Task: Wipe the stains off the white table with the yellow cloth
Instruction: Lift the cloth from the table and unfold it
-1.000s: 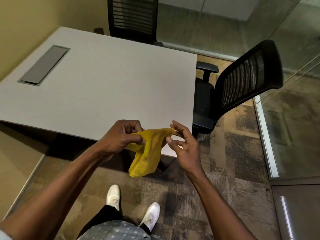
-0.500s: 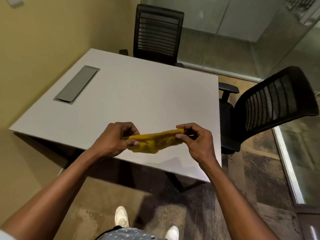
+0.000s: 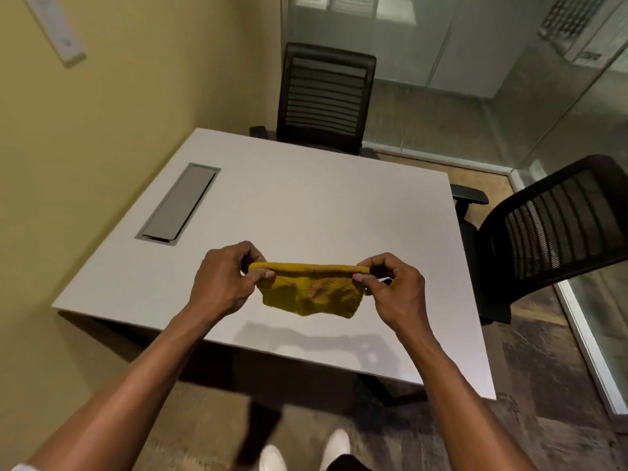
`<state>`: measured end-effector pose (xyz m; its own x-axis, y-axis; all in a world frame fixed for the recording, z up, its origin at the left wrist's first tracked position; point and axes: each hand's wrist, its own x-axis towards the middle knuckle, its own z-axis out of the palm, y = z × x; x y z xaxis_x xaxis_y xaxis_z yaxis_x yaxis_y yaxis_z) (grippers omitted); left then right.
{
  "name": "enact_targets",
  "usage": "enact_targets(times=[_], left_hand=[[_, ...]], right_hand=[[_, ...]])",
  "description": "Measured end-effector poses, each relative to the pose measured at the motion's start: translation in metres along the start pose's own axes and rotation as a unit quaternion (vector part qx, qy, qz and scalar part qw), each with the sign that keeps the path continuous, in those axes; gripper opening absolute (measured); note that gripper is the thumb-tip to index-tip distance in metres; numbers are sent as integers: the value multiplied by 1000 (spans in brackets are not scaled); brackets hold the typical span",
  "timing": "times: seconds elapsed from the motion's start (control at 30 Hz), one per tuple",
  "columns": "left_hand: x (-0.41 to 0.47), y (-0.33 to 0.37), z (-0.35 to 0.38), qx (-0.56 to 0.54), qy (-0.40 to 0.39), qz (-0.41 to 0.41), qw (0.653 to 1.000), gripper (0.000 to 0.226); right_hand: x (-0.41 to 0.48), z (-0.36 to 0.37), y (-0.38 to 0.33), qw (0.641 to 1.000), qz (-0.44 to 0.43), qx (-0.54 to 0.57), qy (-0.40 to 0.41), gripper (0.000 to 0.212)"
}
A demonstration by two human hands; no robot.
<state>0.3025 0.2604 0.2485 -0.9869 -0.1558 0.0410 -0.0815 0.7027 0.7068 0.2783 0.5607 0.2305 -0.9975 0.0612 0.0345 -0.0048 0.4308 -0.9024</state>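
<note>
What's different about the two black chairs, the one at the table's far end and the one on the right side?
The far chair has a back of broad horizontal slats; the right chair has a finer, mesh-like ribbed back. The far chair stands square to the white table; the right chair sits turned at an angle to it. Both are black, unoccupied office chairs.

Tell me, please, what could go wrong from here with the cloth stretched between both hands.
The yellow cloth hangs from fingertip pinches by the left hand and right hand, so one corner could slip free. No stain shows plainly on the white table, so the wipe may miss the spots.
</note>
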Motion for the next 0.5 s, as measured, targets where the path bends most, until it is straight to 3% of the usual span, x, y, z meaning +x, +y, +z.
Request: enact_targets(times=[0.5], left_hand=[[92,-57,-27,-11,61,-89,994,19]], right_hand=[[106,93,-9,997,-13,8,-76,19]])
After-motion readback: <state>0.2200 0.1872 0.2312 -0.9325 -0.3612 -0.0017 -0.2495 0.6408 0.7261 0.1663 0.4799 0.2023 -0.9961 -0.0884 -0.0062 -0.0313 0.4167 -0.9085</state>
